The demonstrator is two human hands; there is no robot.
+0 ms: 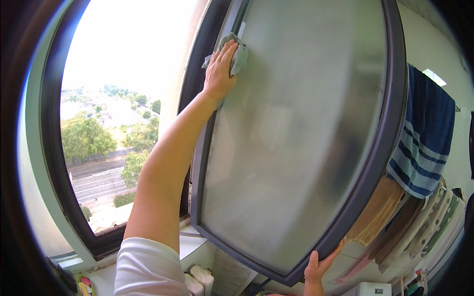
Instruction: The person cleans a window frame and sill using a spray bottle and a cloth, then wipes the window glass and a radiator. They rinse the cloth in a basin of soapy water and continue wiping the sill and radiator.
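Observation:
A window sash with frosted glass (pixel 281 122) and a dark grey frame (pixel 393 74) stands swung open in front of me. My left hand (pixel 219 72) is raised high and presses a crumpled grey cloth (pixel 240 61) against the sash's left edge, near the hinge side. Part of the cloth sticks out to the left of the fingers. Low on the right, my right hand (pixel 320 264) grips the lower right part of the sash frame. Its thumb is on the near side, and the fingers are partly hidden behind the frame.
Left of the sash is the open window frame (pixel 52 148), with trees and a road far below. A blue striped towel (pixel 426 137) and several other cloths hang at right. White bottles (pixel 202 277) and a green tray (pixel 84 284) sit below. A white box (pixel 373 289) is at lower right.

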